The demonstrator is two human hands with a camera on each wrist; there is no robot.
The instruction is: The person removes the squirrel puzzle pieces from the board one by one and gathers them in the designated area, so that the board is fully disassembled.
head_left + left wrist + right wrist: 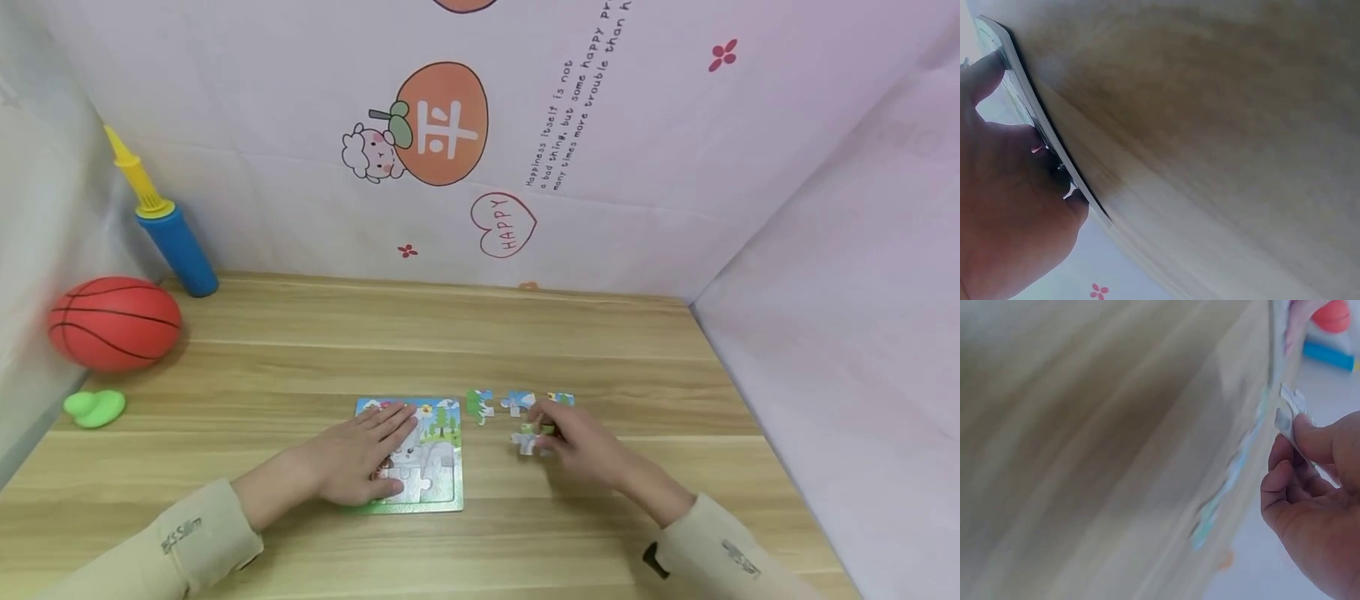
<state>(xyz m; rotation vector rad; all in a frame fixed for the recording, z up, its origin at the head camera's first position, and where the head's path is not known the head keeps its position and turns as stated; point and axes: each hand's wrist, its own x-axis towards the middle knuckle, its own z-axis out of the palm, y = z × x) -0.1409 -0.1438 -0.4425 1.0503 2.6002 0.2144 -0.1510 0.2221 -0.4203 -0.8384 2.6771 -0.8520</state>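
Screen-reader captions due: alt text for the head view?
A person's left hand rests on a jigsaw on a wood-grain table while the right hand pinches a piece. More pieces lie nearby; a red ball, blue-yellow pump and green toy sit at left.

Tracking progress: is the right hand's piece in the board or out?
Out: the right hand pinches the puzzle piece, apart from the board.

- Worktop [300, 367]: wood-grained, smooth, faint sheen.
- Puzzle board [420, 506]: printed, card-like, glossy.
- Loose pieces [518, 404]: printed, card-like.
- Pump [178, 250], far left: smooth plastic.
- Ball [116, 325], left: smooth, satin.
- Backdrop [300, 100]: matt printed cloth.
- Sleeves [206, 529]: matt cloth.
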